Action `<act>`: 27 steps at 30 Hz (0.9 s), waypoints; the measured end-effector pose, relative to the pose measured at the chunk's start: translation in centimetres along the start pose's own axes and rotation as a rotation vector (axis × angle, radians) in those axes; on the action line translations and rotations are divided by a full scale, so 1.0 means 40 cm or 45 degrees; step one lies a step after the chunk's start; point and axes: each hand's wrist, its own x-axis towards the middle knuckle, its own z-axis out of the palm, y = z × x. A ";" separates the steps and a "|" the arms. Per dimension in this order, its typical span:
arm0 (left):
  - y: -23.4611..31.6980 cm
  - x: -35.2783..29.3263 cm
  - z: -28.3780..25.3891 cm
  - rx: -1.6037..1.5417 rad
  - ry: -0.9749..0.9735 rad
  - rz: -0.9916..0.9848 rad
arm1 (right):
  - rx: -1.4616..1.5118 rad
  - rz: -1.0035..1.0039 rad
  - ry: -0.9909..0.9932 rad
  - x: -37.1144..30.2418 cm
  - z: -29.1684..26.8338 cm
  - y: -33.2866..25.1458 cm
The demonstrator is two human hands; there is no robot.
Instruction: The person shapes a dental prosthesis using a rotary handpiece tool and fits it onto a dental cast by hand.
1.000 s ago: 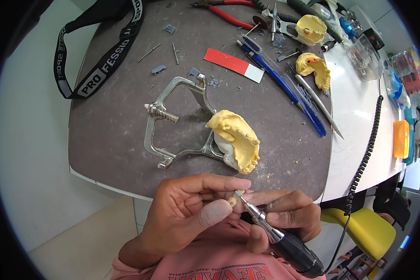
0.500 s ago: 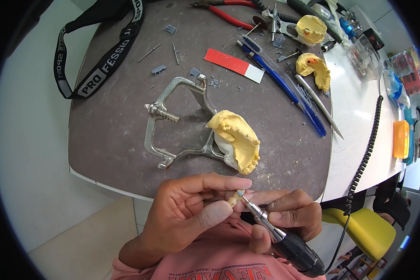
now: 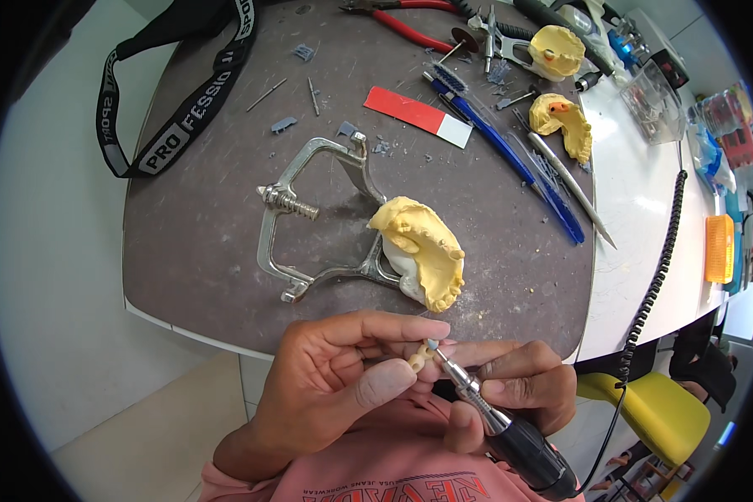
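My left hand pinches a small tooth-coloured dental bridge between thumb and fingers, just in front of the table's near edge. In my right hand is a black and silver dental handpiece, held like a pen. Its small pale blue-grey tip meets the bridge; exact contact is too small to make out. Beyond my hands, a yellow plaster dental model on a white base is fixed to a metal articulator lying on the brown table.
Farther back lie a red and white strip, a blue-handled brush, a white pencil-like tool and red-handled pliers. Two more yellow models stand at the right. The handpiece's coiled cord hangs at right. A black strap lies left.
The bridge has turned slightly between my left fingers, showing more of its hollow openings. The handpiece stays at nearly the same place.
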 end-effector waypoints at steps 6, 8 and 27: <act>0.000 -0.003 -0.004 0.012 -0.001 0.016 | -0.015 0.007 -0.054 0.009 -0.003 -0.006; 0.005 -0.001 0.003 0.001 -0.012 0.005 | -0.014 -0.019 -0.055 0.016 -0.005 -0.017; -0.005 0.000 -0.005 0.024 -0.024 0.102 | 0.132 -0.001 -0.095 0.008 -0.007 0.003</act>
